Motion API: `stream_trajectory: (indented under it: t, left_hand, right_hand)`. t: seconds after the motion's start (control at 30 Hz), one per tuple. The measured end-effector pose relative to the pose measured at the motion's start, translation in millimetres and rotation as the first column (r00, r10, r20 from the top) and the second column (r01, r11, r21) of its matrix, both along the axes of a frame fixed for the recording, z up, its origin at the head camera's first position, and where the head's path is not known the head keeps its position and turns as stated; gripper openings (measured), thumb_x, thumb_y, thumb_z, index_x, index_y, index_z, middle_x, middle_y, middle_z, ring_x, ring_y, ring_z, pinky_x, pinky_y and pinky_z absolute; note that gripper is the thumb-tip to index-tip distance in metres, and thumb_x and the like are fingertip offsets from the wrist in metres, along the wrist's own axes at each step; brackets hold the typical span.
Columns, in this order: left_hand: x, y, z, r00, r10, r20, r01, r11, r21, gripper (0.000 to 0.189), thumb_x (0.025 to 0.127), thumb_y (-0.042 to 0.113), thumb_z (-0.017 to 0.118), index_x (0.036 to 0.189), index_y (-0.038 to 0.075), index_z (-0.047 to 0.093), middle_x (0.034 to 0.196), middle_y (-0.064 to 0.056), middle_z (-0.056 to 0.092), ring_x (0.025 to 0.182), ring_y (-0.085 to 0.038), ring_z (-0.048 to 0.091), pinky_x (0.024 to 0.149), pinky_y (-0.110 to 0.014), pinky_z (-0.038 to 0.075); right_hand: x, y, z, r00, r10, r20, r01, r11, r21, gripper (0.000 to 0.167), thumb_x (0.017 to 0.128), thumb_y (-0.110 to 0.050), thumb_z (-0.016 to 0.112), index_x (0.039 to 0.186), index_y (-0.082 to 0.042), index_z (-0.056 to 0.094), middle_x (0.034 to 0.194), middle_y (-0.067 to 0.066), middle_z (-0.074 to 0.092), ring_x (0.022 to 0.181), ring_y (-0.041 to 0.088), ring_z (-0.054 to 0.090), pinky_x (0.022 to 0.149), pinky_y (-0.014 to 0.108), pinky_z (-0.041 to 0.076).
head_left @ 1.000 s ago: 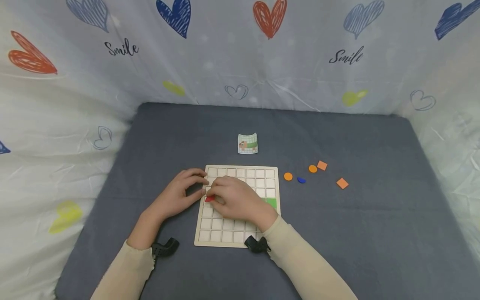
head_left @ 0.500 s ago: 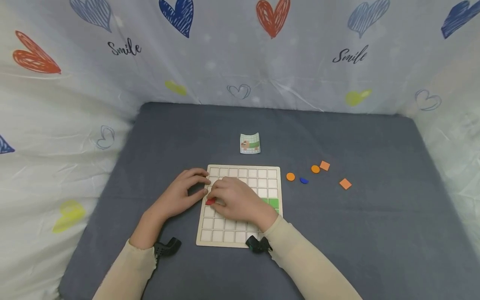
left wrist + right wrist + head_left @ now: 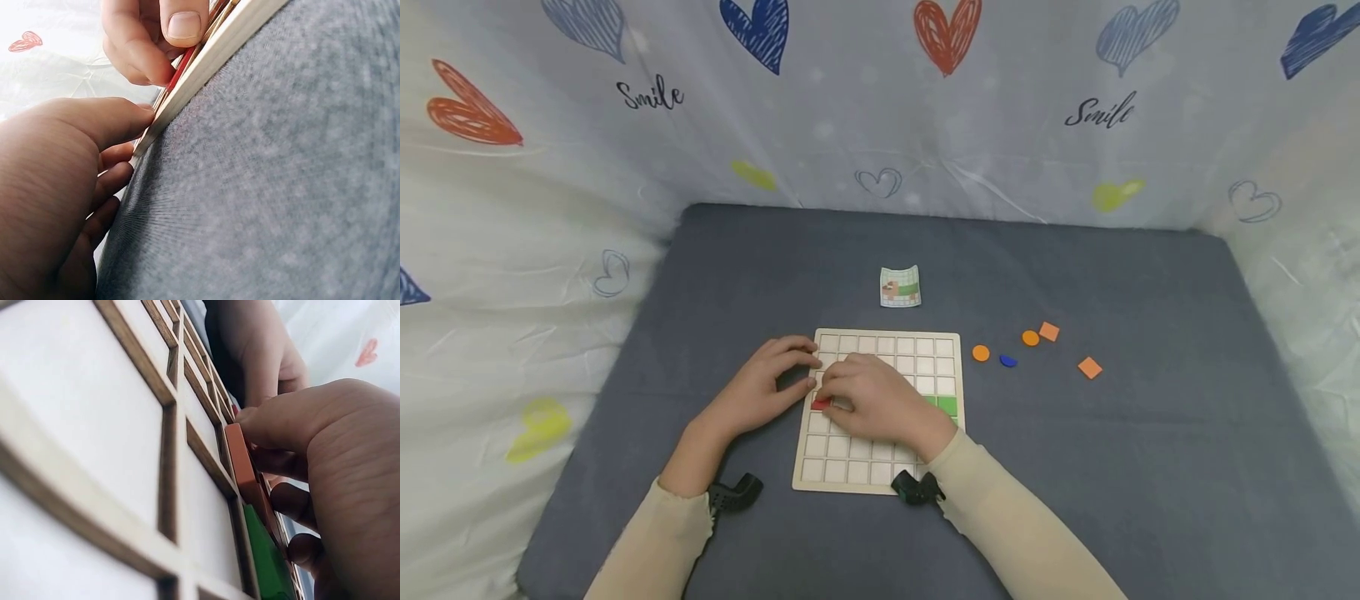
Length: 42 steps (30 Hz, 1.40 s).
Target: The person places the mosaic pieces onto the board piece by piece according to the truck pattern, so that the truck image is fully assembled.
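A wooden grid board [image 3: 856,486] lies on the table. My left hand [image 3: 760,387] rests at its left edge, fingertips and thumb touching the rim, as the left wrist view also shows. Over the board, my right hand [image 3: 880,400] holds a small red piece [image 3: 820,405] between thumb and forefinger in a cell of the left column. In the left wrist view the red piece [image 3: 180,70] lies low against the board. Green pieces [image 3: 947,406] fill cells at the right. Under my right hand, the right wrist view shows an orange piece [image 3: 240,456] and a green piece [image 3: 265,556].
A small picture card [image 3: 900,287] lies beyond the board. To its right are loose orange discs [image 3: 981,353], a blue half-disc [image 3: 1008,361] and orange squares [image 3: 1090,367]. A curtain printed with hearts [image 3: 880,125] hangs behind the dark table [image 3: 1150,458].
The red piece has gone from slightly tilted to lying flat in its left-column cell, with my right fingers still at it. My left hand stays at the board's edge. The view has shifted slightly.
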<state>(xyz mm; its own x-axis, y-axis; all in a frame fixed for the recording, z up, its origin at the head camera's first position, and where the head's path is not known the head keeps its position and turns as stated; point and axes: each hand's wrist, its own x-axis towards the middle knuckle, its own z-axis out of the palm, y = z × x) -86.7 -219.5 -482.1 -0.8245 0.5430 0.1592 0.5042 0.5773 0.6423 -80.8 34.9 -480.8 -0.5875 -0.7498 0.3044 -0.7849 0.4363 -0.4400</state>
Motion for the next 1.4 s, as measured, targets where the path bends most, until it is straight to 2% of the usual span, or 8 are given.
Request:
stream_trajectory:
  t: [0.53, 0.77, 0.9, 1.03, 1.17, 1.4]
  left_hand:
    - [-2.9, 0.7, -2.7, 1.0, -0.007, -0.007, 0.007, 1.0, 0.016, 0.028, 0.103, 0.018, 0.081, 0.13, 0.015, 0.077, 0.149, -0.007, 0.062, 0.138, -0.032, 0.055, 0.114, -0.058, 0.047]
    - [-2.4, 0.3, -4.0, 1.0, -0.004, -0.001, 0.004, 1.0, 0.016, 0.027, 0.103, 0.018, 0.081, 0.129, 0.016, 0.077, 0.149, -0.007, 0.062, 0.138, -0.032, 0.054, 0.115, -0.058, 0.046]
    - [-2.0, -0.1, -5.1, 1.0, -0.007, -0.012, 0.007, 1.0, 0.017, 0.027, 0.102, 0.017, 0.082, 0.129, 0.015, 0.077, 0.148, -0.007, 0.062, 0.137, -0.032, 0.055, 0.114, -0.058, 0.046]
    - [-3.9, 1.3, -7.1, 1.0, -0.017, -0.021, 0.017, 1.0, 0.011, 0.028, 0.103, 0.019, 0.08, 0.131, 0.016, 0.076, 0.149, -0.007, 0.061, 0.138, -0.032, 0.054, 0.114, -0.059, 0.047]
    - [-4.6, 3.6, -7.1, 1.0, -0.017, -0.009, 0.017, 1.0, 0.01, 0.027, 0.104, 0.02, 0.08, 0.131, 0.016, 0.076, 0.15, -0.007, 0.061, 0.138, -0.032, 0.054, 0.114, -0.058, 0.047]
    - [0.5, -0.5, -3.5, 1.0, 0.014, 0.005, -0.014, 1.0, 0.001, 0.027, 0.103, 0.019, 0.081, 0.13, 0.016, 0.077, 0.149, -0.007, 0.061, 0.136, -0.031, 0.054, 0.113, -0.058, 0.047]
  right_hand:
    - [2.8, 4.7, 7.1, 0.999, -0.019, 0.027, 0.019, 0.999, -0.033, 0.003, 0.102, -0.023, 0.08, 0.103, -0.023, 0.082, 0.106, -0.013, 0.076, 0.095, 0.007, 0.063, 0.096, 0.028, 0.051]
    - [6.2, 10.7, 11.6, 0.991, -0.013, 0.13, 0.022, 0.997, -0.068, 0.009, 0.103, -0.018, 0.074, 0.106, -0.023, 0.082, 0.104, -0.015, 0.076, 0.086, 0.004, 0.055, 0.091, 0.024, 0.049]
    - [9.4, 20.2, 15.7, 0.99, 0.001, 0.138, 0.018, 0.991, -0.132, 0.011, 0.105, -0.016, 0.072, 0.11, -0.018, 0.082, 0.109, -0.011, 0.075, 0.093, 0.006, 0.059, 0.093, 0.024, 0.051]
    - [9.3, 33.5, 18.6, 0.996, -0.011, 0.091, 0.031, 0.976, -0.217, 0.012, 0.105, -0.014, 0.073, 0.112, -0.012, 0.082, 0.114, -0.006, 0.077, 0.101, 0.01, 0.065, 0.096, 0.026, 0.054]
    - [7.8, 46.8, 19.2, 0.997, -0.045, 0.055, 0.059, 0.954, -0.293, 0.012, 0.104, -0.011, 0.073, 0.112, -0.011, 0.082, 0.11, -0.005, 0.077, 0.102, 0.011, 0.067, 0.095, 0.027, 0.056]
    - [5.1, 66.3, 21.8, 0.989, -0.145, 0.027, 0.141, 0.882, -0.449, 0.013, 0.101, -0.005, 0.076, 0.112, -0.009, 0.081, 0.109, 0.001, 0.079, 0.105, 0.018, 0.069, 0.095, 0.034, 0.057]
